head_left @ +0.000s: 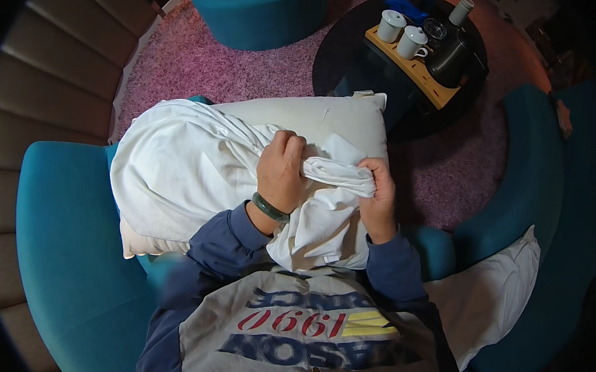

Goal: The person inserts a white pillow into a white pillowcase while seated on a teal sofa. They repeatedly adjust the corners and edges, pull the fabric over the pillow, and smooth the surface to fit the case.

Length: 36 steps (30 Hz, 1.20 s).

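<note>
Pillow (303, 117) blocks ahead; teal armrest (66, 239) hems left; rug (182, 60) beyond open.

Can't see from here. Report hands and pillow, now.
Left hand and right hand both gripping bunched white pillowcase. Pillow partly out, on teal chair. Nothing in the way.

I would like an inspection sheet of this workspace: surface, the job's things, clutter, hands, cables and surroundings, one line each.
Surface: teal armchair, with the pillow lying across it.
Job's things: cream pillow, partly inside a white pillowcase; the open end of the case is bunched.
Clutter: second white pillow on the teal sofa to the right.
Hands: left hand and right hand both grip the bunched case fabric; a green bangle is on the left wrist.
Cables: nothing seen.
Surroundings: pink rug, teal pouf, round black table with wooden tray, two white cups and dark kettle.
</note>
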Tool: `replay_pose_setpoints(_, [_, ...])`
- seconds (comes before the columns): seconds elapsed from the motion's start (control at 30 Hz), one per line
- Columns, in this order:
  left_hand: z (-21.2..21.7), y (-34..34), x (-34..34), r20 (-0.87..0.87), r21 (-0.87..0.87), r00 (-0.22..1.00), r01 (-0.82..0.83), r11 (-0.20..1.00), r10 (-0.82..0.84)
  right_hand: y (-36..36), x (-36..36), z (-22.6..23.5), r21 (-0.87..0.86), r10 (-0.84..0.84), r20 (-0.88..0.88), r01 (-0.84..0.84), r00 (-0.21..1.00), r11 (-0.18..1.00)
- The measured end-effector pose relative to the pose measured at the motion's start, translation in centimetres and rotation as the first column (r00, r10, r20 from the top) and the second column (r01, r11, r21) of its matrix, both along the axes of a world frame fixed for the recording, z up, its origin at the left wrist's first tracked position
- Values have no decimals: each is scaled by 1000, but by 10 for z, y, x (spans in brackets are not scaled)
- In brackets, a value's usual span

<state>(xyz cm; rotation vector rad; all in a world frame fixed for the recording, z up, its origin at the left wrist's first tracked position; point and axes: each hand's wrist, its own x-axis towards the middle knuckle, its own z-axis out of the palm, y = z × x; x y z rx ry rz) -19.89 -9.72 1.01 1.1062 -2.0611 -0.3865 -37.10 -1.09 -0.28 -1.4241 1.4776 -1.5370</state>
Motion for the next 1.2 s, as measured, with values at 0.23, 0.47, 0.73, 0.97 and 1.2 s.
replay_pose_setpoints(0.23, [-11,0,8,-269,262,963,92,961,-19,-2,11,16,231,202,-38,-188,979,955])
replay_pose_setpoints(0.47, [-1,3,14,-88,273,986,159,949,-140,-16,7,-4,-38,15,-164,-21,986,999])
replay_pose_setpoints(0.73, [-15,3,8,-230,251,971,125,960,-66,-8,11,-6,102,183,32,-185,983,978])
replay_pose_setpoints(0.97, [0,2,13,-344,373,919,322,870,-192,-24,7,0,2,38,-325,-40,945,999])
replay_pose_setpoints(1.2, [4,-4,16,-254,515,938,338,788,-237,-43,-3,-26,150,90,36,-95,995,984])
